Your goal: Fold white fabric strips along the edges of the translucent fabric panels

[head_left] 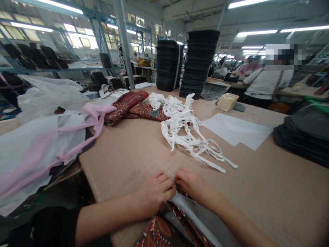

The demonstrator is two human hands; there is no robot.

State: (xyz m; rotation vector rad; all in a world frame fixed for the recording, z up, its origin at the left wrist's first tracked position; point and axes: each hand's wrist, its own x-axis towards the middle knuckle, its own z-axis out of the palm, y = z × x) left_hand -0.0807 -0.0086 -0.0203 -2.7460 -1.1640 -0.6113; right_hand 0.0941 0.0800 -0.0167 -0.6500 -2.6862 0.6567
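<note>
Both hands meet near the front of the brown table. My left hand is closed on the upper end of a dark red patterned fabric piece with a grey backing. Close beside it, my right hand is closed at the same end, fingers bent over the edge. My fingers hide the exact spot they pinch. The fabric hangs down toward me and leaves the bottom of the view. Just beyond my hands lies a tangled heap of white fabric strips.
Folded patterned fabric lies behind the strips. A white sheet and a dark stack are at right. Two tall black stacks stand at the back. Plastic-wrapped goods with a pink tie sit left. A person works behind.
</note>
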